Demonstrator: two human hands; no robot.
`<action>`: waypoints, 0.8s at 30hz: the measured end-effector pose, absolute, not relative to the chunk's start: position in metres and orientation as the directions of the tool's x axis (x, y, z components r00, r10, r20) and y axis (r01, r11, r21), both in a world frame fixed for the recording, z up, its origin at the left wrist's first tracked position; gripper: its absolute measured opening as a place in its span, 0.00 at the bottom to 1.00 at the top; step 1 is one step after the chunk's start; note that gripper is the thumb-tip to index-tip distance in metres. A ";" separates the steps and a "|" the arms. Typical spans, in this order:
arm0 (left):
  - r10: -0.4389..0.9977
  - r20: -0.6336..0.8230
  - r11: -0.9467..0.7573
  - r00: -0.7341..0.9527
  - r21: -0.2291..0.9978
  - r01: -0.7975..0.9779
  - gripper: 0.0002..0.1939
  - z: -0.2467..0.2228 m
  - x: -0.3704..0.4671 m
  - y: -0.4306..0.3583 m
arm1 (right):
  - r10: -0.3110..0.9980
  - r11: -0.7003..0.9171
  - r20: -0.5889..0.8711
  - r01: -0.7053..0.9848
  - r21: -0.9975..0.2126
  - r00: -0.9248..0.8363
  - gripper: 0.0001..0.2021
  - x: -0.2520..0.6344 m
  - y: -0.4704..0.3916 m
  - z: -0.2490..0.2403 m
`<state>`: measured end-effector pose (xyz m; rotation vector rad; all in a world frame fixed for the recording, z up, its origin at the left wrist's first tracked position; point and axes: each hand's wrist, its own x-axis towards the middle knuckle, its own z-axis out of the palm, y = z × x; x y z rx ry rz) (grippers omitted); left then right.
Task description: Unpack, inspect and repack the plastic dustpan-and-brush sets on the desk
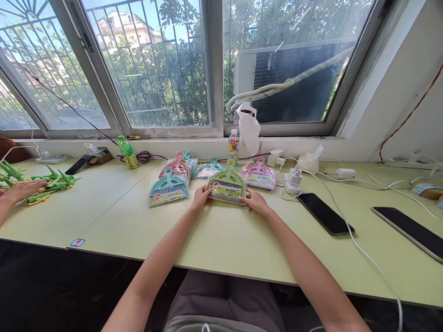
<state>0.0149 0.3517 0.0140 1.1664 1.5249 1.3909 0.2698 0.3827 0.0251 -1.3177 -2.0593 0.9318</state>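
Observation:
Both my hands hold a green dustpan and brush set (228, 178) in clear wrapping, upright at the middle of the table. My left hand (201, 196) grips its lower left corner and my right hand (255, 201) its lower right corner. To its left stands a wrapped teal set (168, 187), with a wrapped red set (178, 165) behind it. Another teal set (212, 166) is partly hidden behind the green one. A wrapped pink set (259, 173) is on the right, behind my right hand.
Two dark phones (327, 214) (413, 233), a white charger (293, 180) and cables lie on the right. Bottles (128, 153) (233, 143) stand near the window. At far left, another person's hand (26, 189) touches green plants (57, 180).

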 end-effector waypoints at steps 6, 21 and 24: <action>0.883 0.193 0.012 -0.428 0.902 0.433 0.25 0.011 0.017 0.348 | 0.973 0.210 0.085 0.681 -0.702 -0.213 0.19 0.265 0.384 0.030; 0.905 0.152 -0.027 -0.397 0.953 0.302 0.16 0.018 0.016 0.344 | 0.935 -0.093 0.262 0.878 -0.470 0.239 0.22 0.323 0.419 0.019; 0.909 0.129 -0.013 -0.396 0.959 0.282 0.16 0.020 0.018 0.343 | 0.934 -0.097 0.269 0.891 -0.444 0.236 0.20 0.323 0.419 0.019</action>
